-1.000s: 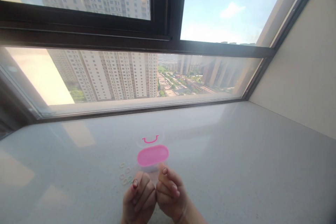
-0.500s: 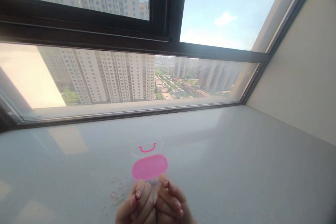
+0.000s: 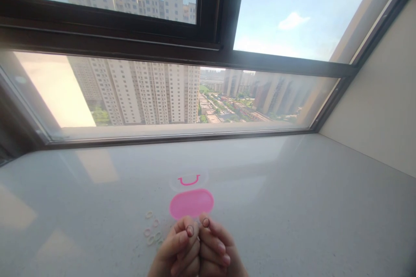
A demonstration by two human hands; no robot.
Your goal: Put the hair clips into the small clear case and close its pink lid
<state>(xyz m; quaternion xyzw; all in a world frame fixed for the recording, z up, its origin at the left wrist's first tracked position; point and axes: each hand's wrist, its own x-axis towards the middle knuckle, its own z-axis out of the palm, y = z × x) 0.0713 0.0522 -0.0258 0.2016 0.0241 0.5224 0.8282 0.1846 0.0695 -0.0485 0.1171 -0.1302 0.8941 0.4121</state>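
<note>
My left hand (image 3: 177, 251) and my right hand (image 3: 217, 251) are pressed together at the bottom centre, fingers curled and thumb tips touching in a pinch. What lies between the thumbs is too small to name. Just beyond them stands a small clear oval tub with a pink inside (image 3: 191, 203). Its clear lid with a pink U-shaped handle (image 3: 189, 180) lies behind it. Several tiny pale rubber rings (image 3: 152, 231) are scattered on the sill to the left of my left hand.
All of this sits on a wide pale stone windowsill (image 3: 292, 207). A dark-framed window (image 3: 214, 56) runs along the back, with tall apartment blocks outside. A beige wall (image 3: 383, 108) closes the right side.
My thumbs have come together until their tips meet. The view has shifted slightly, with the tub staying in place on the sill.
</note>
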